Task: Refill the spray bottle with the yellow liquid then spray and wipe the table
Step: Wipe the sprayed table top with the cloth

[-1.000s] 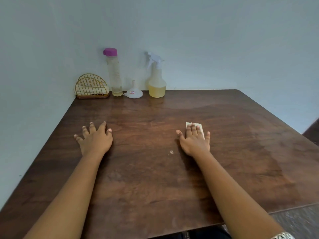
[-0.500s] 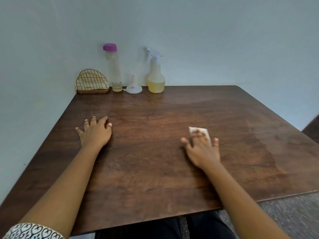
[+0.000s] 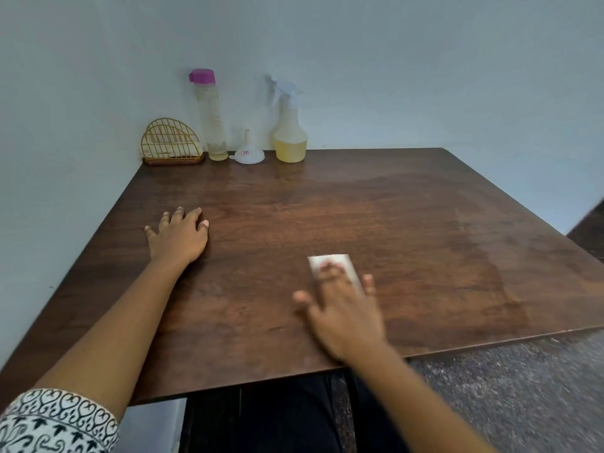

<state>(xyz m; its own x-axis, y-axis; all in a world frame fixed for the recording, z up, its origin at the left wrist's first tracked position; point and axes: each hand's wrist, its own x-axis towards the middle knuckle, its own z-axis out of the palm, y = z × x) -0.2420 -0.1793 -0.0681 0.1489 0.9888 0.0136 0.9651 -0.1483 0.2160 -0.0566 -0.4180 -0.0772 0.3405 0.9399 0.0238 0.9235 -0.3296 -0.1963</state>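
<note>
A folded white cloth (image 3: 330, 261) lies on the dark wooden table (image 3: 408, 230), and my right hand (image 3: 343, 308) presses flat on its near part, fingers spread, blurred by motion near the front edge. My left hand (image 3: 178, 237) rests flat on the table's left side with fingers apart, holding nothing. At the back by the wall stand the clear spray bottle (image 3: 289, 135), its lower part holding yellow liquid, and a tall bottle (image 3: 212, 116) with a purple cap and a little liquid at its bottom. A white funnel (image 3: 249, 153) sits upside down between them.
A gold wire holder (image 3: 171, 142) on a wooden base stands in the back left corner against the wall. A duller, damp-looking patch covers the table's right side. Grey floor shows beyond the front right edge, and my dark-clad legs are under the table.
My right hand has slid the cloth toward me and slightly to the right. The left hand has stayed in place. The camera has pulled back, showing the table's front edge.
</note>
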